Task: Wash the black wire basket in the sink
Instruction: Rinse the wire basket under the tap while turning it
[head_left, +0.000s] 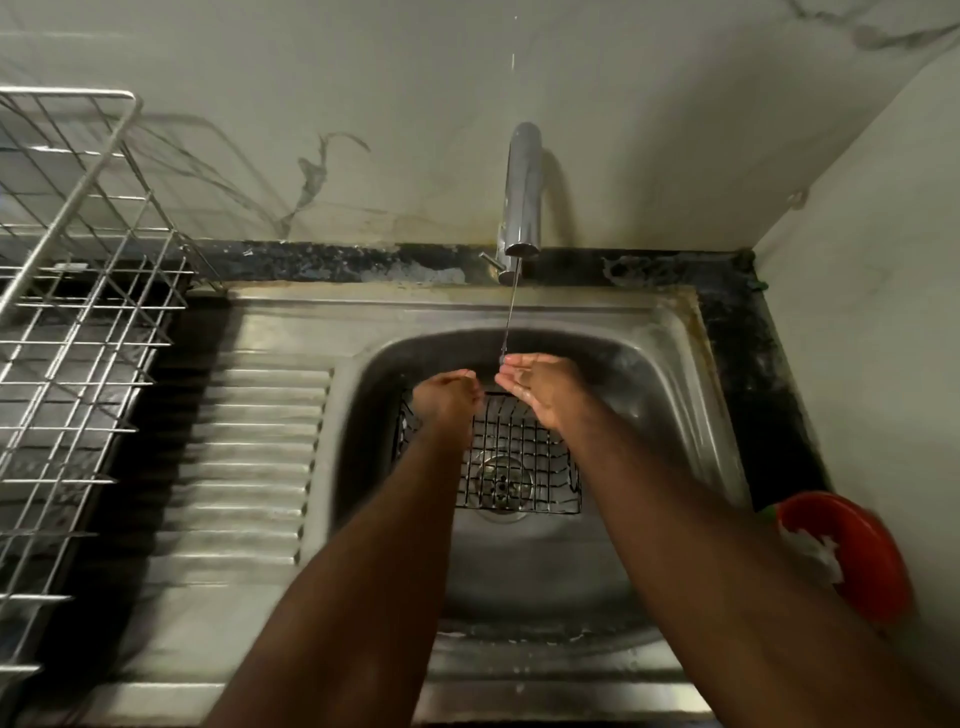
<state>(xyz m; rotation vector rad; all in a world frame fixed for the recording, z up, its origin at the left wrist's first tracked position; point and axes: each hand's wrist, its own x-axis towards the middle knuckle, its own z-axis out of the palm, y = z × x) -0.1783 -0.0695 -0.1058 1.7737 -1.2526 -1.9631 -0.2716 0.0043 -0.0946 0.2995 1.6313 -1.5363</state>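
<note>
The black wire basket (519, 467) lies on the bottom of the steel sink (670, 415), over the drain. A thin stream of water falls from the chrome tap (522, 208). My right hand (540, 387) is cupped palm-up under the stream, fingers relaxed, holding nothing. Just left of the stream, my left hand (447, 395) hangs above the basket's far left corner with its fingers loosely bent; it holds nothing. Neither hand touches the basket. My forearms hide the basket's left and right edges.
A silver wire dish rack (78, 322) stands on the left, beside the ribbed steel drainboard (244, 467). A red bowl (857, 556) with something white in it sits at the right on the dark counter. Pale walls close off the back and right.
</note>
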